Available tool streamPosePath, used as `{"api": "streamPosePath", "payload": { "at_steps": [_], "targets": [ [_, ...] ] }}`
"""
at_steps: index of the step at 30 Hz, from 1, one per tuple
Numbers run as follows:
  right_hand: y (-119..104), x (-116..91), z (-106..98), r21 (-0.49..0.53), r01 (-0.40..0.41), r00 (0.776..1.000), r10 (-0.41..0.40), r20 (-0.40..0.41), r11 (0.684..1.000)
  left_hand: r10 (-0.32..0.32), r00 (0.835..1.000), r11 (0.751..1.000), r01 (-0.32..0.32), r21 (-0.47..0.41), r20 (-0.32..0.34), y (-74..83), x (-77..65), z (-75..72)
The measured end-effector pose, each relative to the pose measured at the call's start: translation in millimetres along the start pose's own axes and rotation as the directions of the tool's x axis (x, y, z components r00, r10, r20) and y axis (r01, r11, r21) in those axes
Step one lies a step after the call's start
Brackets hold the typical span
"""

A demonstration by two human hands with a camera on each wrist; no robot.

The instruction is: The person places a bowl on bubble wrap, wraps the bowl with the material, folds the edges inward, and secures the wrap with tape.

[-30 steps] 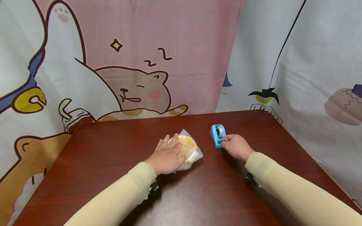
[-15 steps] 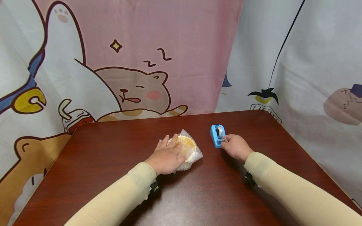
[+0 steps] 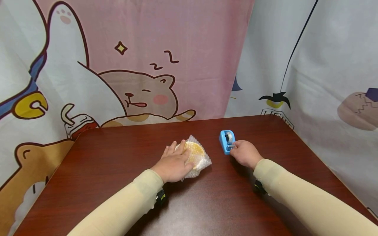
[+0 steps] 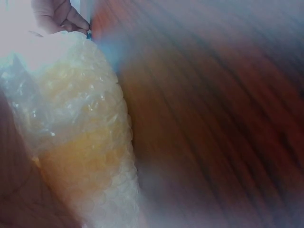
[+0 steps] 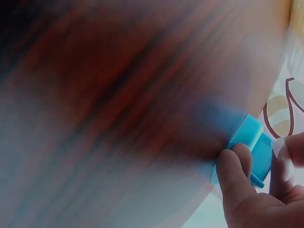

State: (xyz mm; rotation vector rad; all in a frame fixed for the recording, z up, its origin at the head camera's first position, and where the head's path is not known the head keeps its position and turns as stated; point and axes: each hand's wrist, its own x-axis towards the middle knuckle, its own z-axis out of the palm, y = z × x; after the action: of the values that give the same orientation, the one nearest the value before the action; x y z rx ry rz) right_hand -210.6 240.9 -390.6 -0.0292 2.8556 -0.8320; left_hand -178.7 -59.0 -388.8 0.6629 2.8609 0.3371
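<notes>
A bubble-wrapped item, yellow and rounded under the clear wrap, lies on the table. My left hand rests over its left side with the fingers spread, hiding part of it. In the left wrist view the bubble wrap fills the left side, next to my palm. Farther right stands a light blue tape dispenser with a roll of clear tape. My right hand is at its near, toothed end. In the right wrist view my thumb and finger pinch a whitish strip of tape, while other fingertips touch the dispenser's side.
The dark red-brown wooden table ends in a back edge not far behind the dispenser. Cartoon-printed curtains hang behind and at both sides.
My right hand and sleeve have shifted very slightly left at the dispenser. My left hand and the wrapped item have kept their place.
</notes>
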Motion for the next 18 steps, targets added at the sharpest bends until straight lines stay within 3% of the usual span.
{"api": "streamPosePath", "payload": {
  "at_steps": [18],
  "targets": [
    [-0.5,3.3,1.3,-0.059,-0.019,1.0,0.02,0.006,0.998,-0.001,1.0,1.0,0.001,-0.01,0.003,-0.5,-0.8,-0.5]
  ]
}}
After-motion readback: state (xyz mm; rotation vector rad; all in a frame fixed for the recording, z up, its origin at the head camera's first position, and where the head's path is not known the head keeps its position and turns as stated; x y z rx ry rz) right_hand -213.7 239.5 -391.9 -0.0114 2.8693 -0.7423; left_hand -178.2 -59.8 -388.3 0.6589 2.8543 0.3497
